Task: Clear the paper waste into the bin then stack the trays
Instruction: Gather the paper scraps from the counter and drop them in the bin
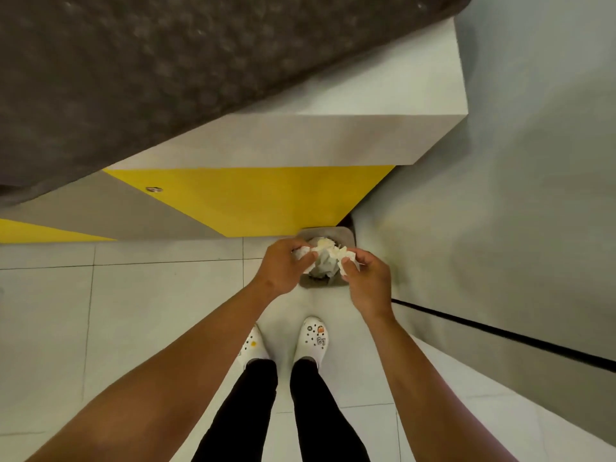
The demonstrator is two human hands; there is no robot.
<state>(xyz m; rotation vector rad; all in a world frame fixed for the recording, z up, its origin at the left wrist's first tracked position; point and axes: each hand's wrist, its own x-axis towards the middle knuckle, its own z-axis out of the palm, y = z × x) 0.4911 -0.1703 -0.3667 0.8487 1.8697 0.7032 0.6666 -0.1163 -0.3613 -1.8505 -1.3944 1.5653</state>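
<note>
White crumpled paper (pixel 328 250) pinched by both hands' fingers (pixel 305 254), over bin (pixel 346 233)

The paper waste (pixel 328 251) is thin, white, crumpled tissue-like paper, matt and heavily creased, pinched between the left hand (pixel 283 266) and right hand (pixel 366 281). The bin (pixel 325 233) under it has a dull grey rim that looks like smooth plastic. The floor (pixel 150 311) is pale glazed tile with a soft sheen and thin dark grout lines. The counter (pixel 366 135) has a smooth matt white top over flat yellow and grey painted panels. The tray (pixel 166 68) is dark grey with a pebbled, rough-looking texture. The 2 clogs (pixel 313 341) are smooth white moulded plastic or rubber
</note>
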